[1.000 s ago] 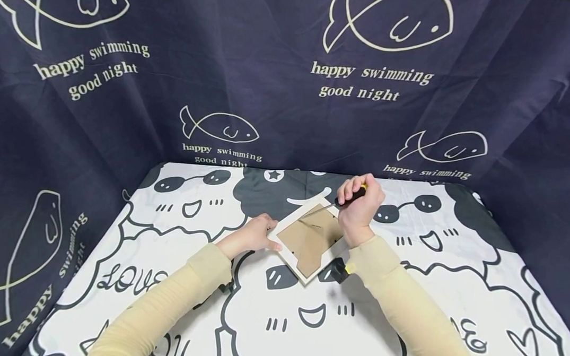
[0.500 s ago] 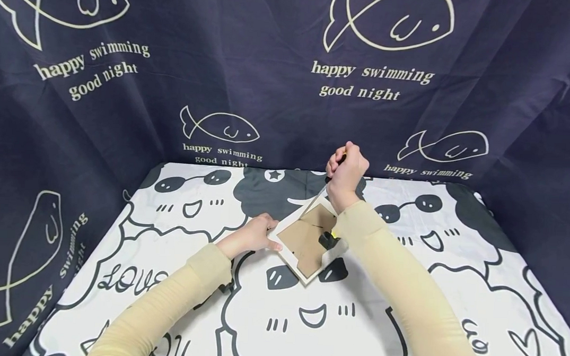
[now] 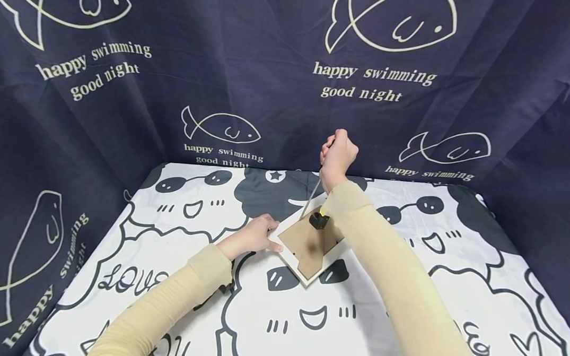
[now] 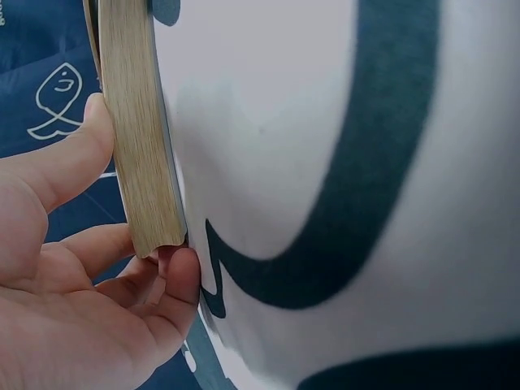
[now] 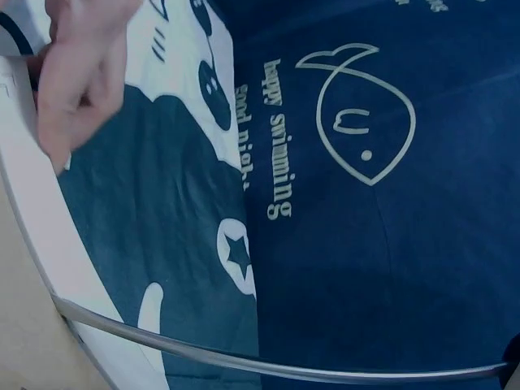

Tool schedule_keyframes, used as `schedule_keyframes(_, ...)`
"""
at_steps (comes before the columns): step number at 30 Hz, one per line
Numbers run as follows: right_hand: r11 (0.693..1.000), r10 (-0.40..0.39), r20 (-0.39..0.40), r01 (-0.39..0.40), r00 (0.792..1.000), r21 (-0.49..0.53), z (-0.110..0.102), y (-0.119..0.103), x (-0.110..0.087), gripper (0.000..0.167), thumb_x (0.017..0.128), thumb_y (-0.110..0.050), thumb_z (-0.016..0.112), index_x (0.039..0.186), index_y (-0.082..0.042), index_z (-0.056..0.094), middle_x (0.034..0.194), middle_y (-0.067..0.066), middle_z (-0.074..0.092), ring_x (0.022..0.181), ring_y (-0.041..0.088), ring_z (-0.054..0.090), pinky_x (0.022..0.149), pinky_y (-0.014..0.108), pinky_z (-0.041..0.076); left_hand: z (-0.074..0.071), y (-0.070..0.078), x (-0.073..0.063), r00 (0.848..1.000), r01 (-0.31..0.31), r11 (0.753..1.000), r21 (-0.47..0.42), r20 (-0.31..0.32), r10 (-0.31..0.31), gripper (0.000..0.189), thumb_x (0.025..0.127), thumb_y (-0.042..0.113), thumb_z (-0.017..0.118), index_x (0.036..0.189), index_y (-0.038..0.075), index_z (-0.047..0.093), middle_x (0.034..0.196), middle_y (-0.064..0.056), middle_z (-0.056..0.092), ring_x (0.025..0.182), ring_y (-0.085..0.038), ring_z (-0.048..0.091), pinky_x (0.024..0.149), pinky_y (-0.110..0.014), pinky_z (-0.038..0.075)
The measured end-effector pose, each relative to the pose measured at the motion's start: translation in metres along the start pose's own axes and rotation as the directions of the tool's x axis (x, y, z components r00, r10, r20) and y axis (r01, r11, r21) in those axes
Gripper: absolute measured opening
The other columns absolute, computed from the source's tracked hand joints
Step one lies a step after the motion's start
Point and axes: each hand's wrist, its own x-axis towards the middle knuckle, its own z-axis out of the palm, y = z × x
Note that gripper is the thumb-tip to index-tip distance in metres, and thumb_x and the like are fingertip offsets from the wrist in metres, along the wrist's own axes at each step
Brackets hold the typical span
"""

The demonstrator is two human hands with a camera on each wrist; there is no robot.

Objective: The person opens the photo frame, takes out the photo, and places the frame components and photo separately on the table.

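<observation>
A white picture frame [image 3: 293, 265] lies back side up on the table, one corner toward me, its brown backing board [image 3: 306, 245] showing. My left hand [image 3: 254, 234] grips its left corner; in the left wrist view the thumb lies on top and fingers curl under the wood-grained side [image 4: 140, 130]. My right hand [image 3: 337, 158] is wrapped round a screwdriver [image 3: 311, 199], whose handle is mostly hidden in the fist. Its long metal shaft [image 5: 244, 357] slants down, steeply in the head view, with the tip at the seam between rim and backing board.
A white cloth [image 3: 311, 338] with black cartoon sheep covers the table. Dark blue curtains [image 3: 290, 66] with fish prints hang at the back and sides. A small black wrist camera [image 3: 318, 220] below my right wrist overlaps the board.
My right hand has risen and moved left, tilting the screwdriver from nearly flat to steep, while the tip stays at the frame's inner edge. The left hand and frame have kept their place.
</observation>
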Motion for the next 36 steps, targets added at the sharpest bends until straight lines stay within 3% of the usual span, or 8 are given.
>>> schedule_keyframes(8,0.997,0.051,-0.098,-0.056,0.994,-0.053,0.004,0.02,0.027,0.036,0.085,-0.018,0.046,0.05,-0.008,0.046,0.036,-0.001,0.039,0.028,0.01,0.032,0.028,0.022,0.023,0.0,-0.001,0.001,1.0,-0.019,1.0,0.019,-0.007,0.019,0.071,0.072,0.028,0.082,0.128,-0.006,0.054,0.119,-0.017,0.057,0.113,-0.029,0.054,0.1,-0.038,0.042)
schedule_keyframes(15,0.996,0.04,-0.181,-0.054,0.983,-0.074,0.006,0.032,0.043,0.036,0.083,-0.02,0.047,0.049,-0.011,0.046,0.037,-0.002,0.039,0.028,0.008,0.031,0.028,0.02,0.021,0.001,-0.002,0.002,1.0,-0.027,1.0,0.014,-0.014,0.027,0.071,0.071,0.028,0.083,0.127,-0.006,0.055,0.117,-0.016,0.058,0.111,-0.029,0.055,0.099,-0.037,0.043)
schedule_keyframes(27,0.994,0.013,-0.225,-0.037,0.974,-0.102,0.015,0.039,0.05,0.037,0.082,-0.019,0.048,0.047,-0.01,0.045,0.035,-0.002,0.039,0.027,0.009,0.031,0.028,0.022,0.022,0.001,-0.003,0.003,1.0,-0.029,0.999,0.021,-0.004,0.029,0.072,0.071,0.028,0.083,0.127,-0.007,0.055,0.117,-0.017,0.058,0.11,-0.029,0.055,0.099,-0.037,0.043)
schedule_keyframes(36,0.993,0.04,-0.189,-0.06,0.981,-0.1,0.008,0.031,0.041,0.037,0.083,-0.02,0.045,0.047,-0.011,0.044,0.035,-0.003,0.037,0.028,0.008,0.03,0.028,0.021,0.022,0.001,0.0,0.003,1.0,-0.003,1.0,0.024,0.006,0.003,0.074,0.072,0.029,0.082,0.126,-0.01,0.053,0.119,-0.022,0.056,0.11,-0.03,0.055,0.098,-0.04,0.044)
